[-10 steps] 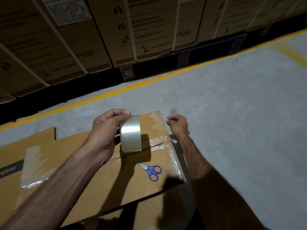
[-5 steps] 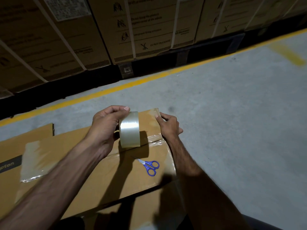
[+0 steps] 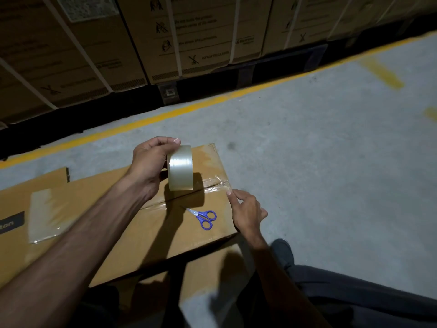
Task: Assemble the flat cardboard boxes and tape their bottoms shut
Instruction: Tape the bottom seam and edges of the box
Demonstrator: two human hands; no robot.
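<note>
STEP: you are taping the cardboard box (image 3: 146, 223) bottom seam, box lying on the floor | LEFT: your left hand (image 3: 149, 166) fingers are gripping the clear tape roll (image 3: 181, 168) above the seam | RIGHT: your right hand (image 3: 246, 211) fingertips are pressing tape at the box edge | NEXT: likely cutting with the blue scissors (image 3: 204, 217)

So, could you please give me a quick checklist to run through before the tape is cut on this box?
1. Tape roll held: ok, left hand grips it above the box.
2. Tape end pinned at the box edge: ok, right hand fingertips press there.
3. Scissors within reach: ok, lying on the box beside the right hand.
4. A hand free for the scissors: not ok, both occupied.
5. Tape flat along the seam: cannot tell, glare and wrinkles.
</note>
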